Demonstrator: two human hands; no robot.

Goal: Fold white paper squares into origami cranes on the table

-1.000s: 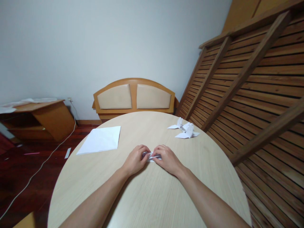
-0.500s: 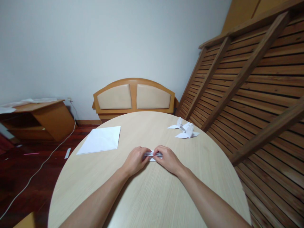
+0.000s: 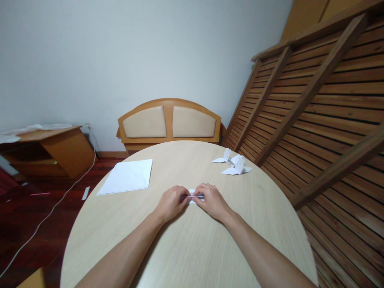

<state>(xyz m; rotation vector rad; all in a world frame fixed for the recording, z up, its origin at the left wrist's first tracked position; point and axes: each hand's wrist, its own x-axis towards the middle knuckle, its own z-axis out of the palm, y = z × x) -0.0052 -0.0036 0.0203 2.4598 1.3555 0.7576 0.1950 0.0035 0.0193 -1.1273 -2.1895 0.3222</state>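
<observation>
1. The small folded white paper (image 3: 192,201) sits near the middle of the round wooden table (image 3: 192,248), between the two hands; part of it lies flat, and a narrow raised edge runs crosswise from thumb to thumb.
2. It should handle as very light and fairly soft, stiffer where layers stack up, easy to crease or tear and likely to slide on the smooth tabletop. The best hold seems to be a light fingertip pinch at each end of the raised edge, with little outward pull.
3. The left hand (image 3: 173,201) has the paper's left end pinched between thumb and curled fingers, with almost no gap beyond the paper's thickness.
4. The right hand (image 3: 210,199) mirrors it at the right end, thumb toward the body and fingers beyond. How hard either presses cannot be told.
5. Farther off to the right lie folded paper figures with pointed wings (image 3: 235,165), close together; to the left is a flat stack of white sheets (image 3: 127,176). Both are well apart from the hands.
6. Past the table stand a headboard with two padded panels (image 3: 169,122) and, on the right, a tilted slatted wooden frame (image 3: 318,104).
</observation>
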